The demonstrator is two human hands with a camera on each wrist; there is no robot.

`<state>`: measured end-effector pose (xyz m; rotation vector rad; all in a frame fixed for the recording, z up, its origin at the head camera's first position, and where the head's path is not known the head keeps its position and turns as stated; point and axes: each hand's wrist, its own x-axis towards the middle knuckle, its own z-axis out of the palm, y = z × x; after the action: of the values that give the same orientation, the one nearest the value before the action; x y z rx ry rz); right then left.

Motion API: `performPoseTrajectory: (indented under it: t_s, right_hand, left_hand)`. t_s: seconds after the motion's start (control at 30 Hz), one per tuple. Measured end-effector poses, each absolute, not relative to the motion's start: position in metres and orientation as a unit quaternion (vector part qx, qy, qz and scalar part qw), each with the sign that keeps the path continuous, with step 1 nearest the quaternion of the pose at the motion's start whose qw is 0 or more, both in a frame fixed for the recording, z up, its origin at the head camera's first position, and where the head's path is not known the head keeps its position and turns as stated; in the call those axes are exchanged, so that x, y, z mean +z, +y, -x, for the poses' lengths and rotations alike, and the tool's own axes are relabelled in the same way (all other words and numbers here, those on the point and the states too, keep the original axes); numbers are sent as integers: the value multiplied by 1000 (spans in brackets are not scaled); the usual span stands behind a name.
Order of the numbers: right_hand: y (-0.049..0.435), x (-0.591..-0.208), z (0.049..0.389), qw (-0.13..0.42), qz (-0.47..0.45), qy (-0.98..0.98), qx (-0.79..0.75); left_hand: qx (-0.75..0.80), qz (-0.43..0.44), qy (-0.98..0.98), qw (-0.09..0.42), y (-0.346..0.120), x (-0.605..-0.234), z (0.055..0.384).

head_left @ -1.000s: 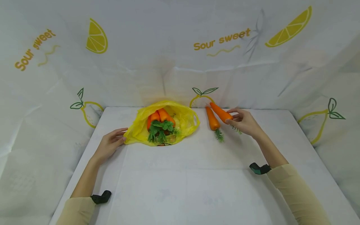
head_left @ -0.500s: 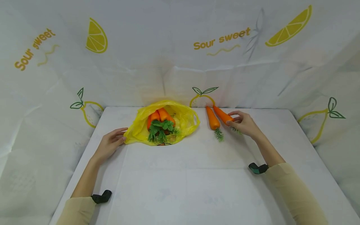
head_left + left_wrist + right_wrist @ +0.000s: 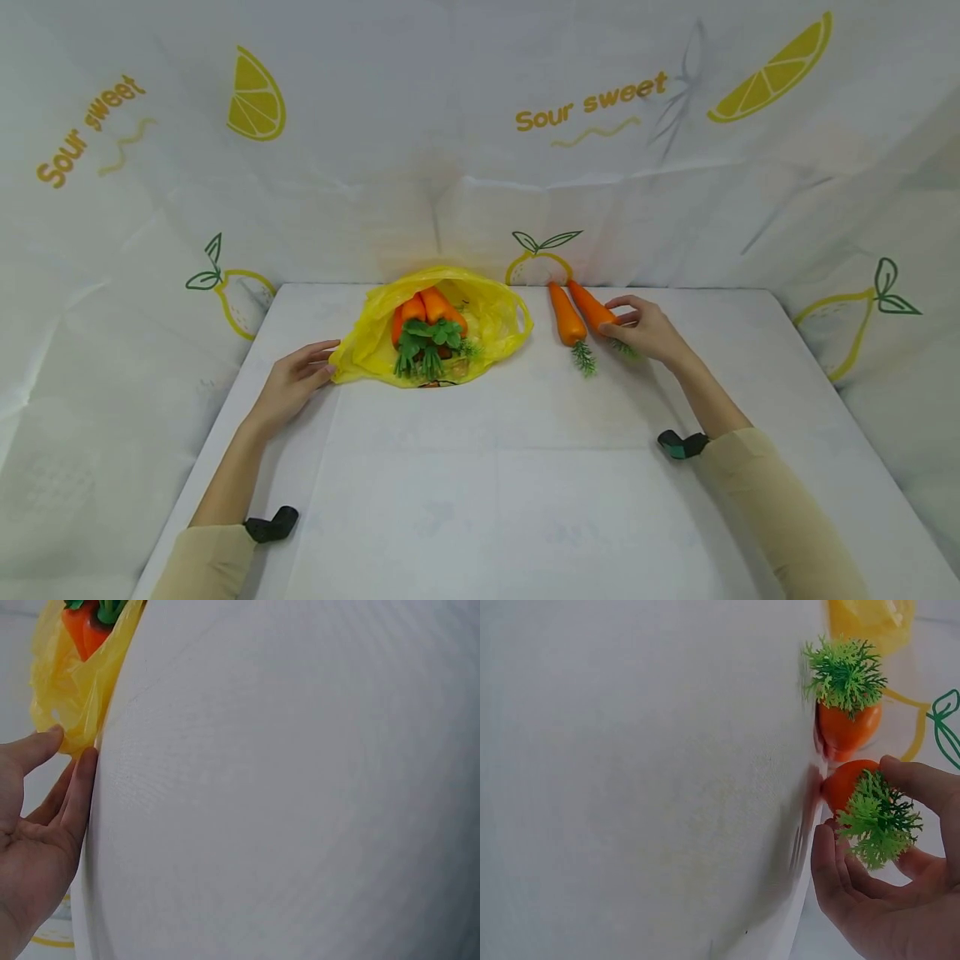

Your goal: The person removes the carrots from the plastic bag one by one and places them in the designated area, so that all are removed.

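Orange carrot (image 3: pixel 590 306) pointed away and leftward from the right hand (image 3: pixel 649 332), which gripped it near its leafy end; the left hand (image 3: pixel 288 387) pinched the yellow bag (image 3: pixel 362 350).

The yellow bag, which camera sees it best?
The head view: nearly all the bag shows, open, with orange things inside. The left wrist view cuts it off at the top; the right wrist view shows just a piece.

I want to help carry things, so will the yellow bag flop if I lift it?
Probably: the yellow bag looks thin and crinkled. The orange vegetables inside might slide out, since its mouth gapes wide.
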<state>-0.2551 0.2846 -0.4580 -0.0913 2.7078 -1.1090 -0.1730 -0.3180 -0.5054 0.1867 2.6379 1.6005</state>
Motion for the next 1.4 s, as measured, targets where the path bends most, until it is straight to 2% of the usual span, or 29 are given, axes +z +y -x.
performPoseTrajectory:
  t_s: [0.87, 1.4]
  right_hand:
    - [285, -465, 258, 131, 23, 919, -371]
    - [291, -453, 258, 94, 44, 912, -397]
  left_hand:
    - [522, -58, 851, 31, -317, -503, 172]
    - [515, -53, 855, 33, -316, -503, 172]
